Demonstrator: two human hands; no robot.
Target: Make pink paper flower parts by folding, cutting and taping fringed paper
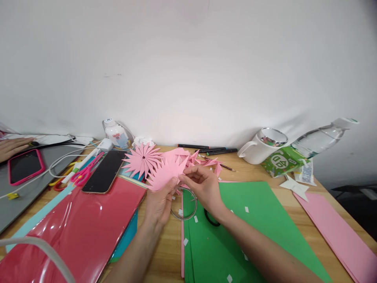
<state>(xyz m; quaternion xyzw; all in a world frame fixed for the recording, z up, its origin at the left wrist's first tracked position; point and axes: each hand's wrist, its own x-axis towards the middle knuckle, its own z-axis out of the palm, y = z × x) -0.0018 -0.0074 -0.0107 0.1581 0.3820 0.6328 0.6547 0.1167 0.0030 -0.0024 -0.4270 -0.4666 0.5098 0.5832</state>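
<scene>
My left hand (161, 199) pinches the lower edge of a pink spiky paper piece (166, 173), thumb on top. At the right edge of that same piece, my right hand (204, 185) has its thumb and fingers pressed together on or beside a paper point; what exactly they grip is too small to tell. Just behind lies a pink folded paper flower (142, 158) with a dark center. Cut pink scraps (194, 158) are scattered beyond my hands. Below them, a roll of clear tape (194, 208) rests partly on the green paper (253, 232).
To the left are a black phone (104, 173), pink scissors (86, 169) and a red plastic-wrapped pack (76, 228). A co-worker's hand (14, 147) is at far left. A white mug (260, 146), tilted water bottle (322, 137) and pink paper strips (338, 232) stand or lie at right.
</scene>
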